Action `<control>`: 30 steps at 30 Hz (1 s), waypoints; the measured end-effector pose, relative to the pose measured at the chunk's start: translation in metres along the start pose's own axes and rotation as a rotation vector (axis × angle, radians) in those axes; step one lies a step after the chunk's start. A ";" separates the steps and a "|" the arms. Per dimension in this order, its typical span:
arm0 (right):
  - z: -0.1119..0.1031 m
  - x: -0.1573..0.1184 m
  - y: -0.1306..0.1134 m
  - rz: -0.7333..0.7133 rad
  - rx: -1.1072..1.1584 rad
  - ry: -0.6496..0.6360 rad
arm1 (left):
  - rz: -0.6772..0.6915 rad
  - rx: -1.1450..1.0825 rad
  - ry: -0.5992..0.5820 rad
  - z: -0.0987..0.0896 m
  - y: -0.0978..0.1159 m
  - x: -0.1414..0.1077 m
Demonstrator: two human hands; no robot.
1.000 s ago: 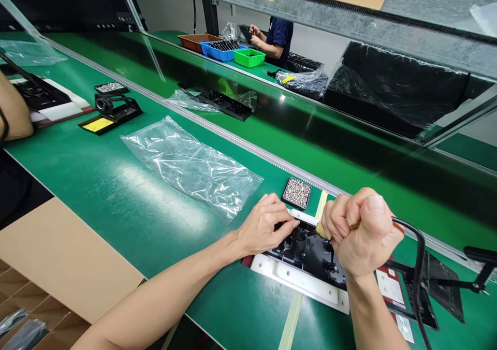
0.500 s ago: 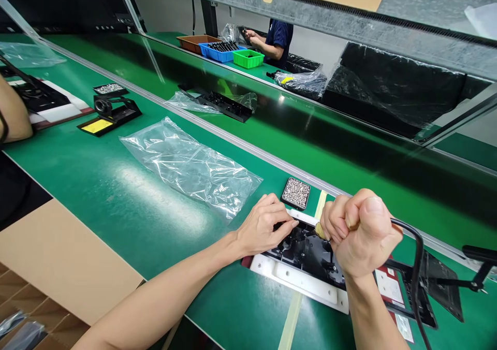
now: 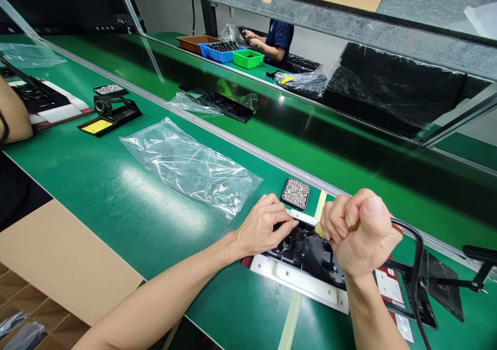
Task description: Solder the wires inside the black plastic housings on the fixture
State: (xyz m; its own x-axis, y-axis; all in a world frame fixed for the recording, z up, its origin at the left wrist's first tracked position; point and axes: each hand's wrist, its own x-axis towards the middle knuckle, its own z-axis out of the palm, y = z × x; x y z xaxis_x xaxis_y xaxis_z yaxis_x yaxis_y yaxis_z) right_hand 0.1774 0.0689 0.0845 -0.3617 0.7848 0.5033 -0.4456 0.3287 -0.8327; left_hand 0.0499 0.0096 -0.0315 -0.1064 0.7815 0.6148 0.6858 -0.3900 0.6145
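Taking the black part (image 3: 310,254) on its white plate (image 3: 298,282) as landmark: far left of it a stand (image 3: 111,113), nearer left a clear bag (image 3: 190,166). The left hand (image 3: 264,225) rests fingertips, lightly curled, on the part's left end. Just behind it, a screw tray (image 3: 296,192). Above the part, the right hand (image 3: 361,233) is clenched round a corded tool (image 3: 415,259).

Bench (image 3: 116,194) mat was smooth green, slightly glossy. Bag (image 3: 190,166) was clear crinkled plastic. Black part (image 3: 310,254) looked matt moulded plastic; fixture plate (image 3: 298,282) smooth white plastic.
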 end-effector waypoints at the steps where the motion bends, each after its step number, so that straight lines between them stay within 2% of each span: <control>1: 0.000 0.000 0.000 -0.001 0.001 0.003 | -0.001 0.000 0.000 0.000 0.000 0.000; 30: 0.001 -0.002 0.000 0.033 -0.005 -0.011 | -0.003 -0.003 -0.003 -0.001 0.000 0.001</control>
State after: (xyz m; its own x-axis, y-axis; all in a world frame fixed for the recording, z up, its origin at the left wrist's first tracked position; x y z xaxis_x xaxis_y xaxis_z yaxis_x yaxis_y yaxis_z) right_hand 0.1772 0.0671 0.0838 -0.3851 0.7893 0.4782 -0.4291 0.3057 -0.8500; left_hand 0.0489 0.0094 -0.0303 -0.1064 0.7843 0.6112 0.6830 -0.3891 0.6182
